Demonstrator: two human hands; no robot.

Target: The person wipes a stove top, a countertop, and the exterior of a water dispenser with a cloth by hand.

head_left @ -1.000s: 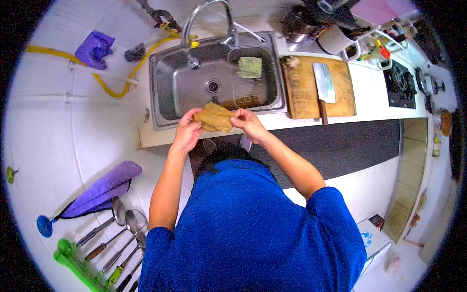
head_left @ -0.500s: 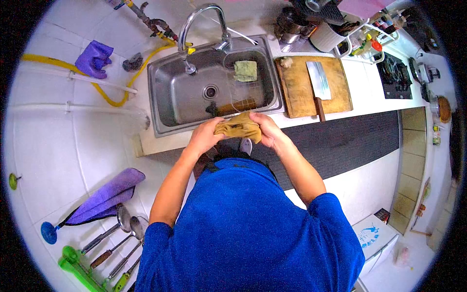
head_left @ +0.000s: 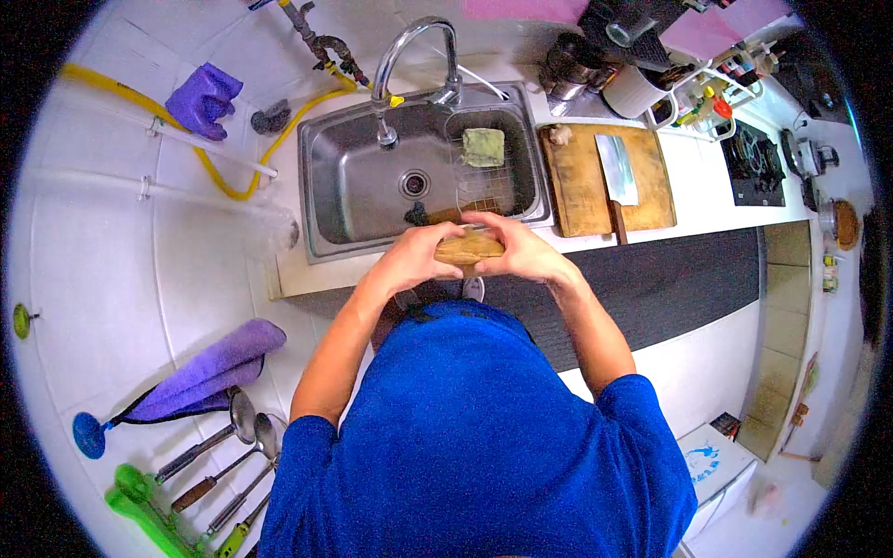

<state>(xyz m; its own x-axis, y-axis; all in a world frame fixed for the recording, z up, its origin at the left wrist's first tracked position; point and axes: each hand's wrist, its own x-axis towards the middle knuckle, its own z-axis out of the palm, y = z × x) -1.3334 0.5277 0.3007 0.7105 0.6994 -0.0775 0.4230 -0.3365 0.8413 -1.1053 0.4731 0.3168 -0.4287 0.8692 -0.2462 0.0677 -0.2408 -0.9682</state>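
Note:
Between my two hands is a tan-brown cloth (head_left: 468, 248), bunched into a compact folded shape in front of the sink's near edge. My left hand (head_left: 416, 255) is closed on its left end, and my right hand (head_left: 521, 251) grips the right end with thumb below and fingers above. Just beyond them lies the steel sink (head_left: 358, 186), with a pale green cloth (head_left: 484, 147) on the wire rack at its right side. A dark object (head_left: 416, 214) rests in the basin near the drain.
Right of the sink, a cleaver (head_left: 617, 172) lies on a wooden cutting board (head_left: 574, 195). The curved faucet (head_left: 381, 79) rises behind the basin. Ladles (head_left: 244, 416) and a purple towel (head_left: 209, 372) hang on the left wall. A white box (head_left: 716, 465) stands at lower right.
The brown cloth has gone from loosely draped to a smaller, tighter fold. My hands have come closer together around it. The whole view has shifted slightly.

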